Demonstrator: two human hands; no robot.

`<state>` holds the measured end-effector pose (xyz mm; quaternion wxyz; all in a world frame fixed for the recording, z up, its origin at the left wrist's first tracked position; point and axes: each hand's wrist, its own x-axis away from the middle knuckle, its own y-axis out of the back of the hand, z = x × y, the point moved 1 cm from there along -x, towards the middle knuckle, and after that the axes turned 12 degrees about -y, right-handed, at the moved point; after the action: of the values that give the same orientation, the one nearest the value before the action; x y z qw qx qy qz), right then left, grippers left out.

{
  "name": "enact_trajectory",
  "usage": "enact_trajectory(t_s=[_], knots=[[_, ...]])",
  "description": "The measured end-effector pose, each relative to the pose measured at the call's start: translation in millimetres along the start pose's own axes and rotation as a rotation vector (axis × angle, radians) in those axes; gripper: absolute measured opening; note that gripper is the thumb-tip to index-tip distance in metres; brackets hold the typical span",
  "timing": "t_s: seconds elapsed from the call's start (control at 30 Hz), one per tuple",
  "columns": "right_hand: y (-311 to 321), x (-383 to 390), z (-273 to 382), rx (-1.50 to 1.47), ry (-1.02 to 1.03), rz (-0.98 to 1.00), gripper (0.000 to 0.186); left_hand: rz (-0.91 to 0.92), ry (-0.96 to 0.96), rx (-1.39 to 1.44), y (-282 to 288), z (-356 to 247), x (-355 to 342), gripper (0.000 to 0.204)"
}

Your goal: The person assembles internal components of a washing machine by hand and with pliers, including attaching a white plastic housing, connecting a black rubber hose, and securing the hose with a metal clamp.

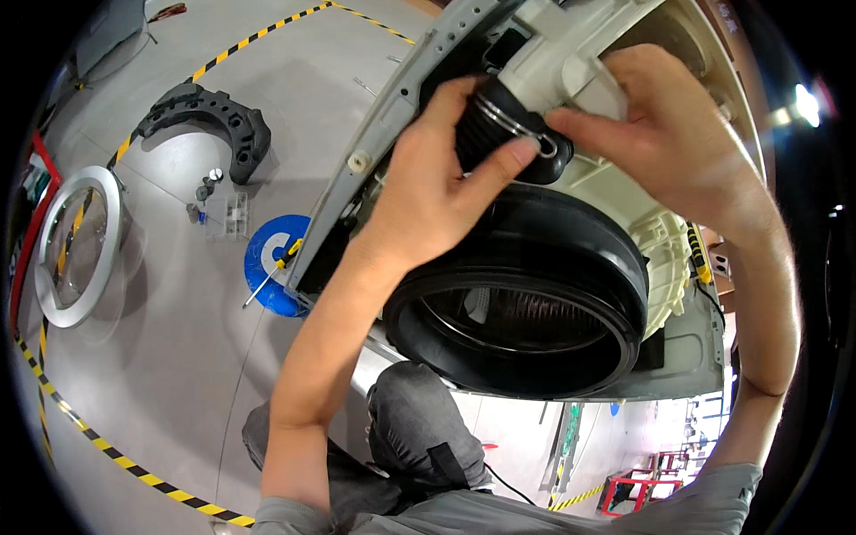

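Observation:
A black ribbed rubber hose (473, 152) with a metal wire clamp (504, 118) round its end meets a white plastic duct (539, 76) on an opened front-loading washing machine. My left hand (428, 183) is closed round the hose, fingers behind it and thumb pressing near the looped clamp end. My right hand (655, 125) curls over the duct, its thumb tip against the hose's edge; its fingertips are hidden. Just below both hands sits the large black door gasket (526, 209), with the metal drum (526, 312) visible inside it.
On the floor at left lie a round door ring (111, 241), a dark curved counterweight (214, 120), a compartment box (234, 217) and several small parts. A yellow-handled screwdriver (287, 256) rests on a blue round floor marking (267, 290). Yellow-black tape (152, 479) borders the floor.

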<state>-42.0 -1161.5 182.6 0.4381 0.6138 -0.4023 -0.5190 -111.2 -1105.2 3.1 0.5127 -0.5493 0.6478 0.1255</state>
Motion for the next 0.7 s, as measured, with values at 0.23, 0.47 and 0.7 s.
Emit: enact_trajectory(t_s=[0.23, 0.47, 0.7], knots=[[21.5, 7.3, 1.1, -0.164, 0.012, 0.064, 0.043, -0.024, 0.162, 0.186, 2.6, -8.7, -0.9, 0.043], [86.3, 110.8, 24.7, 0.295, 0.127, -0.255, 0.017, -0.070, 0.226, 0.174, 0.5, -16.0, -0.6, 0.042], [116.9, 147.7, -114.9, 0.566, -0.722, -0.050, 0.046, -0.015, 0.138, 0.103, -0.2, -12.2, -2.7, 0.043]])
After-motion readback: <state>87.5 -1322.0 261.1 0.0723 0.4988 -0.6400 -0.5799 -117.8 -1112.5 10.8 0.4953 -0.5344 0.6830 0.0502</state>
